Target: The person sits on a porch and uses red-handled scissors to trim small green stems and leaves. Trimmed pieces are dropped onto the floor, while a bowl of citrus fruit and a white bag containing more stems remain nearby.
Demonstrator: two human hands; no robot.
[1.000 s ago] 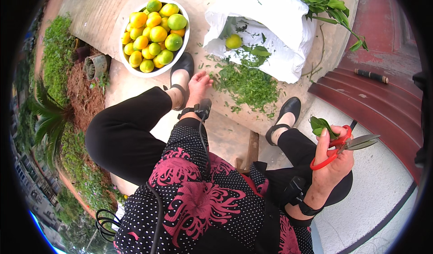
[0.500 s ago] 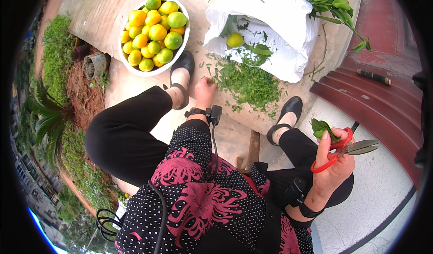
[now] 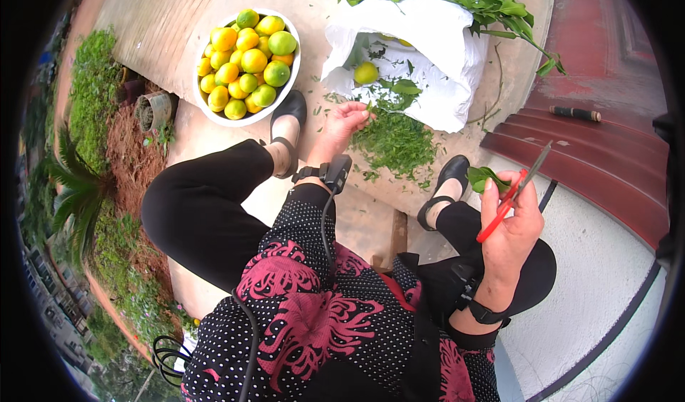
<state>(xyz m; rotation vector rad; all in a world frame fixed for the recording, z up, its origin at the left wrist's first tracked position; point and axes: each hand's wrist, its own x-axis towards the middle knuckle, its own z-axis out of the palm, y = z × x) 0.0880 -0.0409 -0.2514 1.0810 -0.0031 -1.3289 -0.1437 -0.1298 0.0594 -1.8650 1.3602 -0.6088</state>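
My left hand [image 3: 346,125] is closed at the near left edge of a heap of cut green leaf pieces [image 3: 399,144]. A small green leaf bit [image 3: 369,107] shows at its pinched fingertips. On the right, above my knee, my right hand [image 3: 512,231] is wrapped round red-handled scissors [image 3: 505,206], their blades pointing up and away. The same hand pinches several whole green leaves [image 3: 485,179] between thumb and fingers. Beyond the heap lies a white plastic sack [image 3: 435,42], its mouth spread, with a yellow-green citrus fruit [image 3: 366,72] in it.
A white bowl [image 3: 295,52] heaped with green and orange citrus stands at the far left. Leafy branches [image 3: 492,2] lie over the sack. To the right are a dark red ledge [image 3: 571,159] and a short dark rod [image 3: 575,114] on it. A plant bed [image 3: 132,166] borders the left.
My left hand has moved slightly right and opened out from a fist into a fingertip pinch by the heap. My right hand has shifted left, turning the scissors so their blades point upward.
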